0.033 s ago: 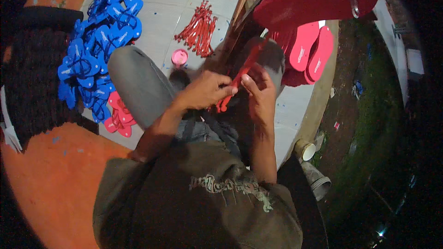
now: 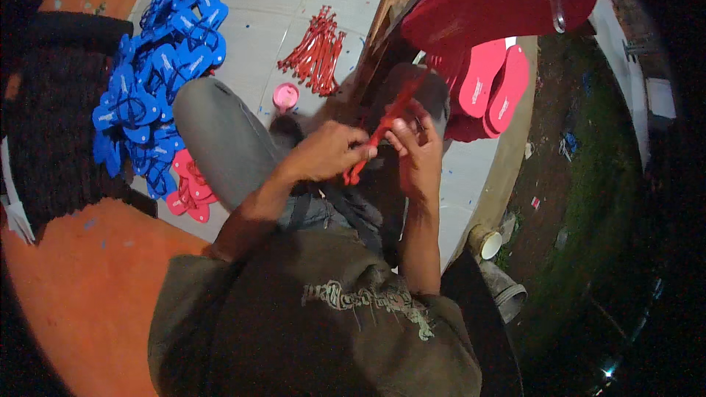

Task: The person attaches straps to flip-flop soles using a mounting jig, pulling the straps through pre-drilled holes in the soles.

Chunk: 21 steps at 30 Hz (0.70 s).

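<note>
Over my lap, my left hand (image 2: 327, 151) pinches a red sandal strap (image 2: 376, 136) between thumb and fingers. Its two ends poke out below the thumb, and its far part is smeared by motion. My right hand (image 2: 417, 140) is closed at the strap's upper part, with thumb and forefinger against it and the other fingers loosely curled. On the pale tiles beyond lies a pile of red sandal straps (image 2: 315, 55). A small pink round tub (image 2: 285, 95) stands between that pile and my left knee.
Blue flip-flops (image 2: 165, 66) are heaped at the left, with pink flip-flops (image 2: 193, 187) at the near end. Stacked pink soles (image 2: 507, 88) lie at the right, beside a wooden stand (image 2: 386, 22) under a dark red sheet (image 2: 500, 0). A white pipe end (image 2: 487, 242) edges the soil.
The fingers of my right hand have shifted slightly along the strap. My left hand keeps its pinch, and the whole view has moved a little.
</note>
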Motion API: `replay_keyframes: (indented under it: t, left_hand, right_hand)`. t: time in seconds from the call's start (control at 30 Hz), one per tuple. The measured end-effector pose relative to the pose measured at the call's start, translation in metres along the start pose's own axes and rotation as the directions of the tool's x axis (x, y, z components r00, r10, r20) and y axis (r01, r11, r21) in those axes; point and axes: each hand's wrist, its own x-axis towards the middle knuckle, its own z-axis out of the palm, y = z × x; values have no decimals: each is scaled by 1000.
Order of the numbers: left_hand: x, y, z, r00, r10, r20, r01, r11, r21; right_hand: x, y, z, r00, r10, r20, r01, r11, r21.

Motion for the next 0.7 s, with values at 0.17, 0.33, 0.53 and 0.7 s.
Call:
replay_keyframes:
  t: [0.17, 0.33, 0.53, 0.7]
  left_hand:
    - [1, 14, 9, 998, 61, -5, -60, 989, 137]
    - [4, 15, 18, 996, 86, -39, -78, 982, 172]
    - [10, 44, -29, 981, 2, -192, 29, 987, 156]
    - [21, 20, -32, 958, 20, -285, 48, 972, 229]
  right_hand:
    - [15, -16, -16, 996, -80, -27, 73, 976, -203]
    - [11, -39, -5, 975, -220, -2, 217, 961, -169]
    - [8, -140, 22, 902, -419, 108, 431, 889, -153]
    - [17, -166, 35, 818, -551, 165, 574, 770, -277]
